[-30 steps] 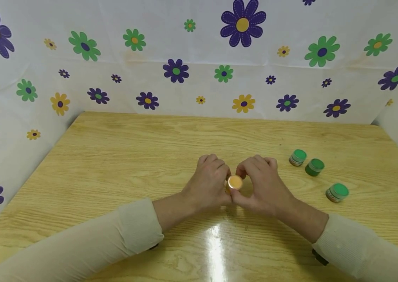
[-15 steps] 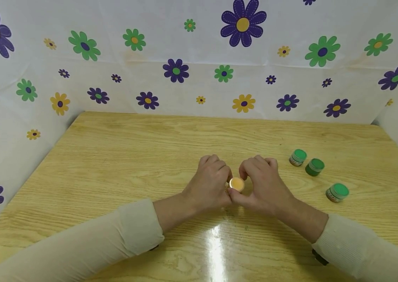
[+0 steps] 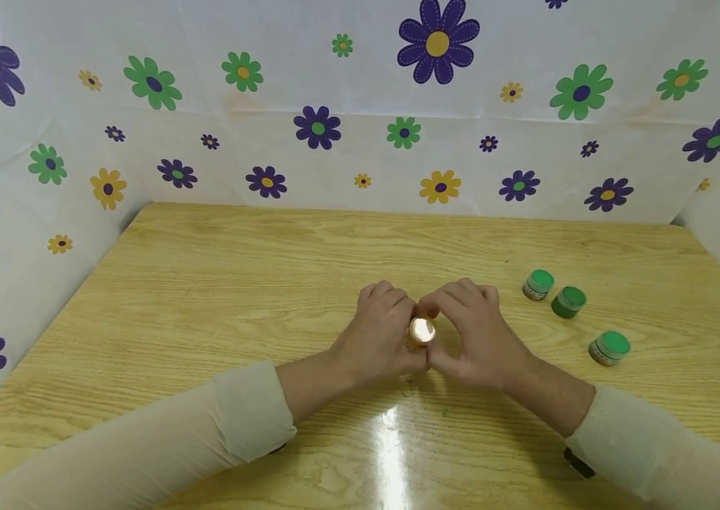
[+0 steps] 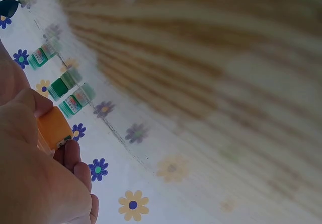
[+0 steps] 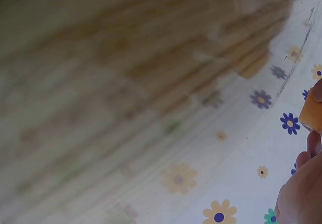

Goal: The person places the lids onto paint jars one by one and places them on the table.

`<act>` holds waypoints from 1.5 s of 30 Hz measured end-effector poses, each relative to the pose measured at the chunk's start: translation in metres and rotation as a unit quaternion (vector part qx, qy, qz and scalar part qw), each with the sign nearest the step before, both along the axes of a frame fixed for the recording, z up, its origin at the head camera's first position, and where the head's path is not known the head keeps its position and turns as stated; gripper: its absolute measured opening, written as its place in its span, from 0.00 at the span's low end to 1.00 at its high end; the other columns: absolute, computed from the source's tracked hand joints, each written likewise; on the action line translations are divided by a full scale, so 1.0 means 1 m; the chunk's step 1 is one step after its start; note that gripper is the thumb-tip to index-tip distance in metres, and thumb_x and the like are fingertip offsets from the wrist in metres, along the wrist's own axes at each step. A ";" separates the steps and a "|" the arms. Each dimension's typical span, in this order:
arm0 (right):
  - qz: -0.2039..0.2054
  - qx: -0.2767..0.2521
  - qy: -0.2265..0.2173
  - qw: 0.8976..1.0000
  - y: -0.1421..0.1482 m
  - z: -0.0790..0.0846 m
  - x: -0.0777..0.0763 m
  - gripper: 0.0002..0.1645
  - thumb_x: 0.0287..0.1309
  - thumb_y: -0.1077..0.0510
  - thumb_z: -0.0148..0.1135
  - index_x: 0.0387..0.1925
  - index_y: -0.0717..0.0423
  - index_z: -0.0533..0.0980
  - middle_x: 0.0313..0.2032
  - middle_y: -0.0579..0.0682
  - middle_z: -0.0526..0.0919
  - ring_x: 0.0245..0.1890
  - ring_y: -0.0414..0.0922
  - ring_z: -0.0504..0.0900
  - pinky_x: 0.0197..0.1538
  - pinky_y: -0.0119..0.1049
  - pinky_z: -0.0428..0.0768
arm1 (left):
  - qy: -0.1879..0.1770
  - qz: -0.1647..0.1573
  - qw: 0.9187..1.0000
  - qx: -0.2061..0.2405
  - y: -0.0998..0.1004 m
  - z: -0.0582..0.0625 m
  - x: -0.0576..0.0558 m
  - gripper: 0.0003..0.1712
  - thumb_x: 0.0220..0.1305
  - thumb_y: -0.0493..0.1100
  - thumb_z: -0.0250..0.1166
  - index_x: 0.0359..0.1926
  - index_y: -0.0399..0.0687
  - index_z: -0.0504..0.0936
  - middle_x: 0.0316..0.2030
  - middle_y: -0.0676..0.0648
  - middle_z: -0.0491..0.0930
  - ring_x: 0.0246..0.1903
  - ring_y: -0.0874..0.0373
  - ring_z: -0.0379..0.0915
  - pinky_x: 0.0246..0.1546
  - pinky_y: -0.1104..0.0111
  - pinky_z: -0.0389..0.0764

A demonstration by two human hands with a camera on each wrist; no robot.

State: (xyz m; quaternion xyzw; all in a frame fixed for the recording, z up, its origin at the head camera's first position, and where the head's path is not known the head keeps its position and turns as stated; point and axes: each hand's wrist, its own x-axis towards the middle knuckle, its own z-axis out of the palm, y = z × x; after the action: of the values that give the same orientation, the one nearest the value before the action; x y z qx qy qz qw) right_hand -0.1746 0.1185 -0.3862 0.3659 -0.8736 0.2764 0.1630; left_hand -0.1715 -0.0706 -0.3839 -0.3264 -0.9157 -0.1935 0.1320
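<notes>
A small jar of orange paint (image 3: pixel 422 331) is held between both hands over the middle of the table, its round lid bright with glare in the head view. My left hand (image 3: pixel 375 333) grips the jar's body from the left. Coming from the right, my right hand (image 3: pixel 477 336) curls thumb and fingers about the lid edge. In the left wrist view the orange jar (image 4: pixel 54 128) lies on its side relative to the camera, pinched by the left fingers. Only part of the jar (image 5: pixel 311 110) shows at the right edge of the right wrist view.
Three green paint jars stand to the right on the wooden table (image 3: pixel 239 283): a light green jar (image 3: pixel 538 285), a dark green jar (image 3: pixel 568 302) and a nearer light green jar (image 3: pixel 610 348). A white flowered cloth (image 3: pixel 360 85) hangs behind and at both sides.
The right fingers have moved away from the lid and back round it, with small shifts of the thumb. The jar's top tilts slightly and now catches the glare. The green jars have not moved.
</notes>
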 end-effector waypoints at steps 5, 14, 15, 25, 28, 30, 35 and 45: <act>0.005 0.000 0.010 1.000 0.000 -0.002 0.000 0.17 0.47 0.53 0.62 0.43 0.49 0.77 0.40 0.43 0.80 0.45 0.44 0.72 0.48 0.47 0.60 | -0.005 -0.001 1.000 0.002 -0.001 -0.002 -0.001 0.17 0.48 0.51 0.74 0.30 0.46 0.78 0.30 0.53 0.76 0.36 0.56 0.67 0.51 0.59 0.68; -0.001 0.000 0.011 1.000 0.000 -0.005 0.000 0.17 0.45 0.53 0.64 0.40 0.51 0.76 0.39 0.43 0.79 0.44 0.43 0.72 0.48 0.47 0.60 | 0.006 0.000 1.000 0.013 0.000 -0.005 0.000 0.17 0.46 0.50 0.75 0.30 0.45 0.79 0.29 0.53 0.77 0.37 0.57 0.67 0.52 0.59 0.67; -0.002 0.000 0.011 1.000 0.000 -0.005 0.000 0.17 0.45 0.53 0.64 0.40 0.51 0.76 0.38 0.43 0.79 0.44 0.43 0.72 0.48 0.47 0.60 | 0.006 0.000 1.000 0.014 0.000 -0.005 0.000 0.17 0.46 0.50 0.75 0.30 0.45 0.80 0.30 0.53 0.77 0.37 0.57 0.67 0.52 0.59 0.67; -0.015 0.003 0.009 1.000 0.000 -0.006 0.000 0.16 0.44 0.51 0.65 0.37 0.50 0.74 0.35 0.41 0.77 0.41 0.42 0.71 0.47 0.47 0.59 | 0.002 0.001 1.000 0.014 0.000 -0.006 -0.001 0.18 0.46 0.51 0.77 0.31 0.44 0.82 0.30 0.53 0.78 0.37 0.57 0.68 0.53 0.57 0.68; -0.021 0.005 0.010 1.000 0.000 -0.006 0.000 0.16 0.44 0.51 0.65 0.36 0.50 0.74 0.34 0.42 0.76 0.41 0.43 0.71 0.47 0.47 0.59 | 0.007 0.002 1.000 0.016 -0.001 -0.006 -0.001 0.18 0.45 0.51 0.77 0.31 0.45 0.82 0.29 0.53 0.78 0.37 0.57 0.68 0.53 0.57 0.68; -0.024 0.005 0.011 1.000 0.000 -0.006 0.000 0.16 0.44 0.50 0.65 0.36 0.50 0.74 0.34 0.43 0.76 0.40 0.43 0.71 0.47 0.47 0.59 | 0.011 0.003 1.000 0.016 -0.001 -0.006 -0.002 0.18 0.45 0.51 0.77 0.30 0.45 0.82 0.29 0.53 0.78 0.37 0.57 0.68 0.52 0.57 0.68; -0.032 0.006 0.011 0.999 0.000 -0.007 -0.001 0.15 0.44 0.50 0.65 0.35 0.51 0.73 0.33 0.45 0.77 0.40 0.43 0.71 0.48 0.48 0.60 | 0.014 0.001 1.000 0.015 -0.001 -0.006 -0.002 0.19 0.45 0.52 0.78 0.30 0.45 0.82 0.29 0.52 0.79 0.37 0.57 0.68 0.52 0.57 0.68; -0.048 0.016 0.004 0.999 0.001 -0.006 0.000 0.17 0.47 0.47 0.68 0.32 0.51 0.72 0.31 0.47 0.76 0.38 0.43 0.70 0.49 0.49 0.62 | 0.023 0.004 1.000 0.006 -0.001 -0.006 -0.002 0.19 0.43 0.51 0.79 0.29 0.44 0.82 0.28 0.51 0.80 0.36 0.56 0.69 0.52 0.56 0.69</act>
State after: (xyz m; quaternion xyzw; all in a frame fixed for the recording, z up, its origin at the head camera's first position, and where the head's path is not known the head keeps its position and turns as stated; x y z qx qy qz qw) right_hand -0.1743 0.1192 -0.3924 0.3268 -0.8941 0.2525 0.1732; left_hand -0.1738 -0.0714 -0.3894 -0.3263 -0.9125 -0.1910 0.1560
